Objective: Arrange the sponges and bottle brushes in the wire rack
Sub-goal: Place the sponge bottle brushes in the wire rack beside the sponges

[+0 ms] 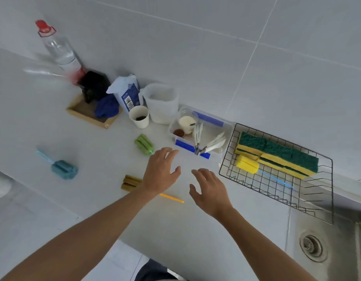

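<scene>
The black wire rack [281,191] sits at the right beside the sink. Inside it lie green-and-yellow sponges [281,157] and a yellow-headed bottle brush [247,164] with a blue handle. On the counter lie a green bottle brush [143,144], an olive bottle brush [131,183] with a yellow handle, and a blue bottle brush [64,169] far left. My left hand [161,173] hovers with relaxed fingers over the counter, just right of the olive brush head and covering part of its handle. My right hand [211,191] hovers beside it, holding nothing.
A clear plastic box [226,128] with blue clips holds a cup and white utensils, left of the rack. Behind stand a white jug [161,103], a paper cup [139,116], a bag, a wooden tray [82,114] and a clear bottle [60,49]. The sink drain [313,248] is at lower right.
</scene>
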